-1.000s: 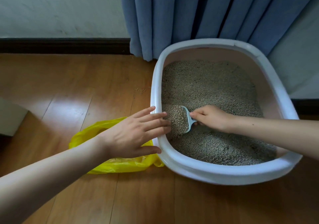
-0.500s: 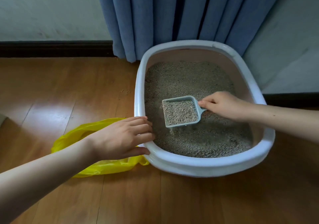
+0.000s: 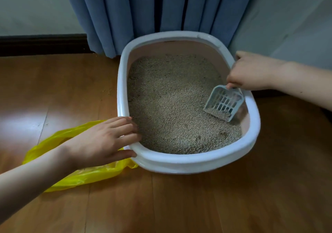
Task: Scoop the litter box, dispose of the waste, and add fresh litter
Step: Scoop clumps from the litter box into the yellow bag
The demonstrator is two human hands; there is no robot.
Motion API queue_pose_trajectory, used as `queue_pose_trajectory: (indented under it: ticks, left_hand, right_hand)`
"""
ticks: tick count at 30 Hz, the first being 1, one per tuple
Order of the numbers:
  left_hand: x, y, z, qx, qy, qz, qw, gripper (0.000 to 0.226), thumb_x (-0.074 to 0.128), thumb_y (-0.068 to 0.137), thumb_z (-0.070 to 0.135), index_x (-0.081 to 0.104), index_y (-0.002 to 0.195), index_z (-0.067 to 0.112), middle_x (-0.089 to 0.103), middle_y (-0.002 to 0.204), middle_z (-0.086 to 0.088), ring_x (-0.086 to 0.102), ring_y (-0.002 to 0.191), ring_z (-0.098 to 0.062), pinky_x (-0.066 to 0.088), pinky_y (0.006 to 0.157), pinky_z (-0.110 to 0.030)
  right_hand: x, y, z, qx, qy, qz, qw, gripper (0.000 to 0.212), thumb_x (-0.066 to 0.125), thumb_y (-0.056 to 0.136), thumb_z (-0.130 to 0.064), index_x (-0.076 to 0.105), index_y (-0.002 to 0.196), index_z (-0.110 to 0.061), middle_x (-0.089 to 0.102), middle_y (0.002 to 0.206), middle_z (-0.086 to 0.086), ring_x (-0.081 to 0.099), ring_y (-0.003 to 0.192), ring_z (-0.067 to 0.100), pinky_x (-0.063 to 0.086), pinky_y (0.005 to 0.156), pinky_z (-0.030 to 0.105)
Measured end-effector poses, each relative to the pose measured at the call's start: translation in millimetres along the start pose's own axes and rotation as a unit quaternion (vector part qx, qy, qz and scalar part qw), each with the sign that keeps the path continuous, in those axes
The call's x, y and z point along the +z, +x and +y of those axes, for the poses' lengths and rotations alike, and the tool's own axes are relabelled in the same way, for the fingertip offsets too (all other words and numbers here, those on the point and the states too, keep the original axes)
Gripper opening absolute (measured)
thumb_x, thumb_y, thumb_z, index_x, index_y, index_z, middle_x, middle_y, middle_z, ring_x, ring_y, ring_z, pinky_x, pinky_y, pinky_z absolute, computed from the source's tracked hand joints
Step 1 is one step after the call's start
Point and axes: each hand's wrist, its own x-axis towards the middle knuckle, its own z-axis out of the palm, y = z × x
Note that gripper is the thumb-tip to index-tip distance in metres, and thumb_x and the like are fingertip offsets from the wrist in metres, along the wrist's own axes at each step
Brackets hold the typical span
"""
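The right hand [image 3: 251,71] pinches the handle of the scoop [image 3: 223,102], which tilts mouth-down into the litter [image 3: 170,103] by the litter box's [image 3: 188,161] right wall. The left hand [image 3: 100,141] rests straight-fingered on the left rim, above the yellow bag [image 3: 71,180].

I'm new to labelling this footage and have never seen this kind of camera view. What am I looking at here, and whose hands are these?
The picture comes from a camera worn on a person's head, looking down at their own two bare hands. On the wooden floor sits a litter box filled with litter, in front of a blue curtain. The left hand rests on the box's rim. The right hand holds a slotted scoop, tip dipped into the litter. A yellow bag lies beside the box.
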Motion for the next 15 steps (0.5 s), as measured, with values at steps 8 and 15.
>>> queue_pose_trajectory:
  ticks: [8,15]
  left_hand:
    - [3,0,-3,0.003,-0.001,0.011,1.000,0.040,0.049,0.096,0.044,0.067,0.105,0.009,0.062,0.102,-0.006,0.060,0.102,-0.028,0.034,0.110,-0.031]
    - [3,1,-3,0.005,-0.004,0.014,1.000,0.040,0.048,0.097,0.044,0.067,0.103,0.009,0.062,0.100,-0.007,0.060,0.099,-0.028,0.034,0.110,-0.031]
  right_hand:
    - [22,11,-37,-0.051,0.049,-0.030,0.997,0.048,0.033,0.098,-0.055,0.065,0.077,-0.025,0.063,0.073,-0.012,0.051,0.065,0.006,0.022,0.081,0.028]
    - [38,17,-81,0.029,0.314,-0.084,0.945,0.044,0.047,0.096,-0.050,0.057,0.064,-0.021,0.052,0.054,-0.004,0.046,0.050,0.013,0.039,0.077,0.028]
